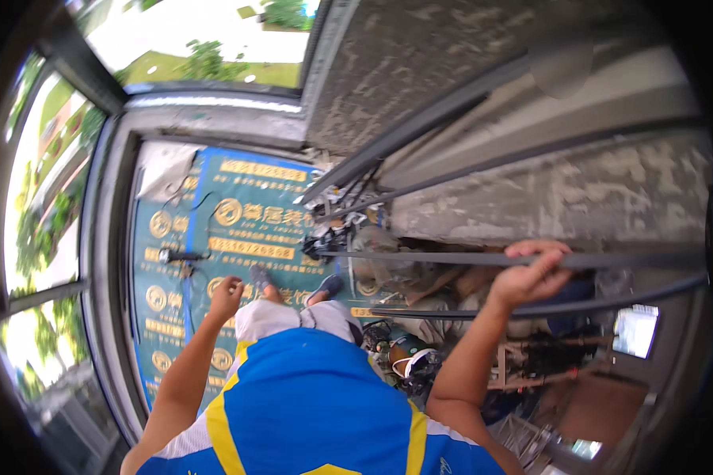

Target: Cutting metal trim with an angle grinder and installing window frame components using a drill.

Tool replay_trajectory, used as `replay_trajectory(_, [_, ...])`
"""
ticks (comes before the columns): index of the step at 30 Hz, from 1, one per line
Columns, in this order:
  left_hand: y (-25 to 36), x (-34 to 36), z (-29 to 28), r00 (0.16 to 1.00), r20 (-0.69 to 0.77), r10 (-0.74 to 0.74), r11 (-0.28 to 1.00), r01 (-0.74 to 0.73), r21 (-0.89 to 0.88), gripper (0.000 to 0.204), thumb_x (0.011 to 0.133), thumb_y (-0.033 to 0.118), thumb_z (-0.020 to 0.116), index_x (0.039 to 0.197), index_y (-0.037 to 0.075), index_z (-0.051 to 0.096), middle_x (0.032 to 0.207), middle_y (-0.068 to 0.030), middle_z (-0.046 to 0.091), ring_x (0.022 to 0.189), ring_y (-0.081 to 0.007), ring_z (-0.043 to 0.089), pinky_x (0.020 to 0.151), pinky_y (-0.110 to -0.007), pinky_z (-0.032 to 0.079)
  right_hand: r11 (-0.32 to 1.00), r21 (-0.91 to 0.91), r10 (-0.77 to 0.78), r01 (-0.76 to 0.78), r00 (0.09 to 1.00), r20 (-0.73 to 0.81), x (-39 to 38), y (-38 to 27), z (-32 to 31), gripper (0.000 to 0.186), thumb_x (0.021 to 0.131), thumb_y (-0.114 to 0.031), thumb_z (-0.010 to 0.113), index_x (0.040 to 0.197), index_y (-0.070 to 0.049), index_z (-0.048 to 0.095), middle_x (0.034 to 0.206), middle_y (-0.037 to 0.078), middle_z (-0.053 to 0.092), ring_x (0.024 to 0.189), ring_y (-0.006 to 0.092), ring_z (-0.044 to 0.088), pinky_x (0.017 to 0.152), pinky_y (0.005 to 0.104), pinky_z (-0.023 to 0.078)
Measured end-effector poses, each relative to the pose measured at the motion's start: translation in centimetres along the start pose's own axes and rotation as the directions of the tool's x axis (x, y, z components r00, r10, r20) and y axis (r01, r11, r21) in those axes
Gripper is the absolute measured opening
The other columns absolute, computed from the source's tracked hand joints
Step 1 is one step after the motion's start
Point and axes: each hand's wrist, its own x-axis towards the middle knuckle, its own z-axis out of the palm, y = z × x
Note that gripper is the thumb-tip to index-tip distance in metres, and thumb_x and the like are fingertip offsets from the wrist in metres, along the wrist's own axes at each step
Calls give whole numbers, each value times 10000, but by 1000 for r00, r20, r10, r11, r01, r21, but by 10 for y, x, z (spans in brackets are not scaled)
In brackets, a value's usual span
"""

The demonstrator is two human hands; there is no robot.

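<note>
Here, the right hand [525, 279] apparently grips 1 long grey strip [451, 258].

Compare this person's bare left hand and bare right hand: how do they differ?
The bare left hand hangs loosely curled; the bare right hand grips a long, straight, dark-grey strip. The left hand is nearer the grey-framed left window; the right hand is farther. Both are ungloved.

Green floor sheeting [242, 229], sunlit window [214, 59], rough grey wall [396, 71]

There's room over the floor sheet [202, 273]; strips [451, 258] block the right.
</note>
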Motion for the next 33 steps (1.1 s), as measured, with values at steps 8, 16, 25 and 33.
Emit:
replay_trajectory(8, [-39,51,-9,986,149,71,997,-65,-47,214,943,180,694,1099,34,675,859,-157,717,744,-236,701,654,-364,532,973,-201,41,-113,943,-331,8,-15,-83,244,1108,-280,477,1100,-37,470,701,26,470,516,103,460,424,250,423])
replay_trajectory(16, [-8,48,18,950,312,14,991,28,-129,159,1011,146,648,1119,29,637,852,-61,675,749,-147,651,599,-289,514,972,-196,50,-133,924,-378,71,-125,-210,388,1109,-399,454,941,-53,500,589,22,428,423,119,384,403,270,310])
replay_trajectory(25, [109,40,76,848,529,28,987,-107,120,291,1017,204,637,1223,-1,634,915,-145,721,718,-187,694,647,-307,551,974,-127,128,-188,918,-375,31,-87,-377,454,1083,-496,473,1031,-48,525,604,32,395,447,121,332,424,267,293])
replay_trajectory(33, [156,46,111,804,593,48,936,-244,254,322,1005,216,634,1248,5,629,899,-148,739,707,-189,709,635,-310,542,969,-187,88,-163,930,-358,-8,-7,-463,424,1104,-444,464,996,-38,514,609,44,426,452,122,368,422,270,317])
